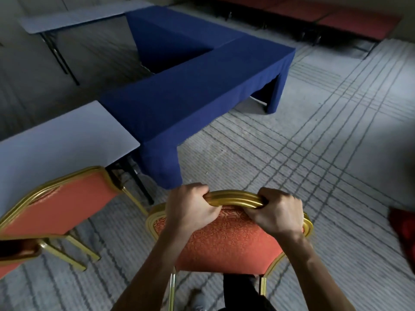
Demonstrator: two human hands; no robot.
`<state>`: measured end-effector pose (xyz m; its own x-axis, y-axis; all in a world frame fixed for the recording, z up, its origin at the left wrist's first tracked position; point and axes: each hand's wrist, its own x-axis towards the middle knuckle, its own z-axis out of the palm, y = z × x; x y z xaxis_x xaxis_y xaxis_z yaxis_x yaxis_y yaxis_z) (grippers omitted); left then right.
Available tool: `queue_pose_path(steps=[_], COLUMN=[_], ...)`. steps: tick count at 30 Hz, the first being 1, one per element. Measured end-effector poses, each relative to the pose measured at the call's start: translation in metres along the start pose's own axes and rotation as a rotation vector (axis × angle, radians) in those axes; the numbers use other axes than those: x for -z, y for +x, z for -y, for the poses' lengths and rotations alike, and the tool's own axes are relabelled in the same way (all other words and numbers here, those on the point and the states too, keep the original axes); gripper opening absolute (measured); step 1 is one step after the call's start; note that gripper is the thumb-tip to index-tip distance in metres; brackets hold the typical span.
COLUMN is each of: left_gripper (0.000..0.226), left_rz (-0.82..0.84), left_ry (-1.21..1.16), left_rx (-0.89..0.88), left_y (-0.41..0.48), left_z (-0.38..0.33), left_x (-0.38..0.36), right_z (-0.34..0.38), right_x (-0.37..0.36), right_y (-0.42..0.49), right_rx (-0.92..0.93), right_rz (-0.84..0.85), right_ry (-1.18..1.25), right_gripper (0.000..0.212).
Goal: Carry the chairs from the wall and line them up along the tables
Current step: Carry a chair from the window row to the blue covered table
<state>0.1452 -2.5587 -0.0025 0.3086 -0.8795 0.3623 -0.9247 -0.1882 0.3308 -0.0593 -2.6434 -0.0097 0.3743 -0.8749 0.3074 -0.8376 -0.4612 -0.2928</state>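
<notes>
Head view: 2 hands (193,207) (275,212) on chair (224,239), top rail (233,198) crosswise, back toward person.

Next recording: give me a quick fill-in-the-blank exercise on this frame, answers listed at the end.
The left hand and right hand both grip the held chair by its gold ____ rail.
The tablecloth ahead is ____.
A second chair stands to the ____ of the held chair.
Missing words: top; blue; left.

Your left hand (190,205) and right hand (277,212) both grip the gold top rail of an orange chair (224,239); a second chair (60,207) stands beside the bare table (56,140), possibly touching it.
</notes>
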Motion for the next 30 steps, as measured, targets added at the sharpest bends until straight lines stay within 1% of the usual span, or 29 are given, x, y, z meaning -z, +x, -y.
queue_pose_path(steps=[4, 9, 12, 14, 16, 21, 24, 26, 30], left_gripper=[0.051, 0.05, 0.047, 0.05, 0.051, 0.047, 0.049, 0.05, 0.042], left_rz=[0.005, 0.003, -0.026, -0.03, -0.038, -0.047, -0.09, -0.132, -0.127], left_ry=[0.005, -0.017, -0.037, -0.047, -0.055, -0.036, -0.032, -0.026, -0.035], left_rx=[0.042, 0.123, 0.2, 0.226, 0.262, 0.385, 0.427, 0.466, 0.492], left_y=[0.075, 0.168, 0.215, 0.247, 0.274, 0.345, 0.387, 0.43, 0.491], left_z=[-0.003, -0.012, -0.012, -0.009, -0.005, 0.034, 0.066, 0.096, 0.135], left_x=[-0.038, -0.079, -0.096, -0.105, -0.112, -0.144, -0.169, -0.189, -0.2], right_z=[-0.03, -0.066, -0.074, -0.079, -0.084, -0.075, -0.066, -0.056, -0.033], right_x=[-0.021, -0.04, -0.048, -0.057, -0.067, -0.117, -0.157, -0.191, -0.229], right_y=[0.088, 0.199, 0.253, 0.29, 0.323, 0.418, 0.476, 0.53, 0.608], right_rx=[0.036, 0.078, 0.116, 0.15, 0.177, 0.26, 0.341, 0.384, 0.452], right_rz=[0.077, 0.139, 0.123, 0.087, 0.087, 0.082, 0.05, 0.053, 0.079], right_ry=[-0.015, -0.007, 0.01, 0.04, 0.05, 0.116, 0.182, 0.186, 0.204], right_gripper=[0.043, 0.045, 0.048, 0.049, 0.045, 0.038, 0.043, 0.047, 0.05])
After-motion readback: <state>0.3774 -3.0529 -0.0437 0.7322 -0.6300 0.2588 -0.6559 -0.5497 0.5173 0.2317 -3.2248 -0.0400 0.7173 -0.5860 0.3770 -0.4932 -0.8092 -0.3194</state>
